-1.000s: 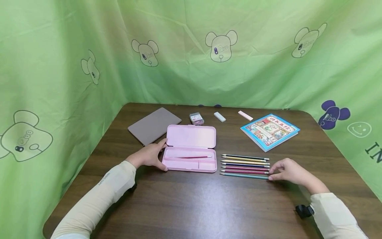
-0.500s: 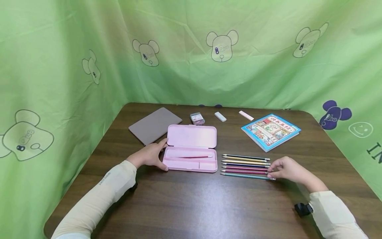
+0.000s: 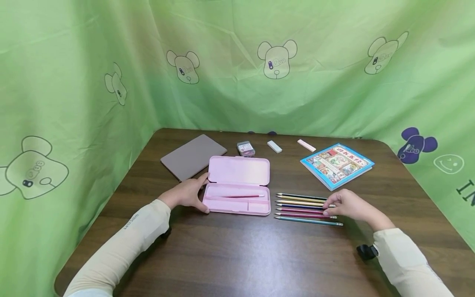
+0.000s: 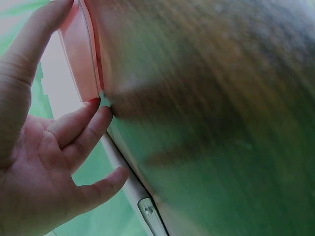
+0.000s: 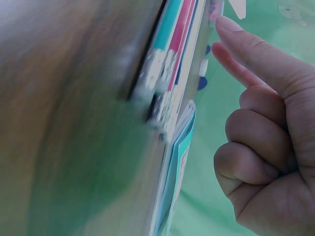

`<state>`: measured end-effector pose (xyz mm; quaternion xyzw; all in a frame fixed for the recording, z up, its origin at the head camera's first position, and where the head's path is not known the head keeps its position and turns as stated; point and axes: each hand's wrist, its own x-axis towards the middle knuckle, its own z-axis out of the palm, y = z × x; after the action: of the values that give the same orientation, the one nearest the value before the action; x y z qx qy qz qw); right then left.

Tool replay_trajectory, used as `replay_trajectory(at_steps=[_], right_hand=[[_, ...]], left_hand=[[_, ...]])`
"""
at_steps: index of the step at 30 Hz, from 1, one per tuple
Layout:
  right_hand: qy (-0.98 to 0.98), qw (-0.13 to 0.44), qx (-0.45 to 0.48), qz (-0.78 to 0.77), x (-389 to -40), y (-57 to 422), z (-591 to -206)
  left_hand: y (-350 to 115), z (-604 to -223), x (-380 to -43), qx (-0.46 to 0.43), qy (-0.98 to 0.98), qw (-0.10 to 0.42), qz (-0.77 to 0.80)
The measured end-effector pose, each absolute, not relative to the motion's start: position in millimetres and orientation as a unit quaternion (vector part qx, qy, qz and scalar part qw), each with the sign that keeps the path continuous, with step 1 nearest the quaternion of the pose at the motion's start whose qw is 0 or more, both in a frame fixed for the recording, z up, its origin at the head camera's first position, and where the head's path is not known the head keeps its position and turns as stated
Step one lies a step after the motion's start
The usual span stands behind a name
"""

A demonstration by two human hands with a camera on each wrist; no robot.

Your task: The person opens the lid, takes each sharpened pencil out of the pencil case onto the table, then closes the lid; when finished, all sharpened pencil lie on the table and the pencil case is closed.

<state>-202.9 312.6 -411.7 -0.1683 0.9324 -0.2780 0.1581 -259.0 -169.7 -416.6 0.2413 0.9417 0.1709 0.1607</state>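
Observation:
An open pink pencil case [image 3: 239,171] lies mid-table, lid folded back, with one red pencil [image 3: 243,196] in its long compartment. My left hand [image 3: 185,193] holds the case's left end, thumb at the front corner and fingers by the hinge; the left wrist view shows fingertips against its pink wall [image 4: 81,54]. To the right, several pencils lie side by side, a teal pencil [image 3: 308,221] nearest me. Over their eraser ends hovers my right hand [image 3: 349,208]. In the right wrist view its thumb and index finger [image 5: 231,61] extend apart with nothing between them; the other fingers are curled.
Behind the case lie a grey flat notebook-like slab [image 3: 194,156], a small clear box [image 3: 245,149], a white eraser-like block [image 3: 274,146] and a pink strip [image 3: 306,145]. A blue-bordered picture book [image 3: 337,165] lies beyond the pencils. Green curtains [image 3: 230,99] surround the wooden table [image 3: 237,255].
My right hand has left the teal pencil's eraser end and shifted left and slightly away from me, over the other pencils. My left hand stays at the case.

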Motion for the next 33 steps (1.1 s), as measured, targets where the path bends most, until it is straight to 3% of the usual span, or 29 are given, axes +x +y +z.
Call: replay_trajectory(at_steps=[33], right_hand=[[0.917, 0.162, -0.245, -0.269, -257.0, 218.1, -404.5]], left_hand=[[-168.6, -416.7, -257.1, 0.225, 0.945, 0.165, 0.168]])
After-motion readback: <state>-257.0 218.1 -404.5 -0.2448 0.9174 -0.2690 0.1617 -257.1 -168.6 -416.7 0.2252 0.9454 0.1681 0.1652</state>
